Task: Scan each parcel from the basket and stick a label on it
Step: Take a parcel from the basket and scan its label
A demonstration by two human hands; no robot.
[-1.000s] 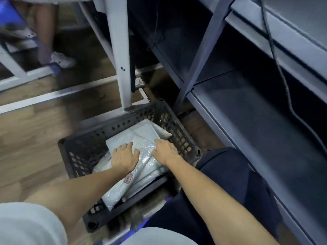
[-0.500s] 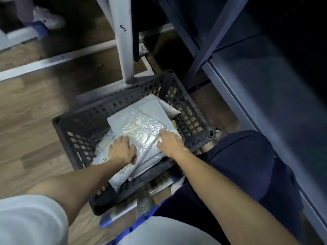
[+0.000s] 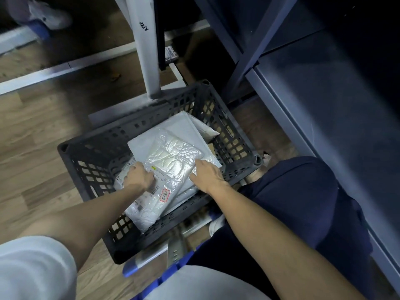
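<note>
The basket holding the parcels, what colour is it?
Dark grey, nearly black, with lattice-pierced walls; the head view shows it, its only view.

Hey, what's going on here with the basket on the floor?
A seated person is reaching with both hands down into a dark plastic basket of parcels on the wooden floor. The left hand and the right hand are on either side of the top parcel, a crinkled clear-plastic bag that already carries a printed label with a red stamp. It lies on a white mailer and other bags. Nothing has been lifted out yet, and no scanner is in view.
</note>
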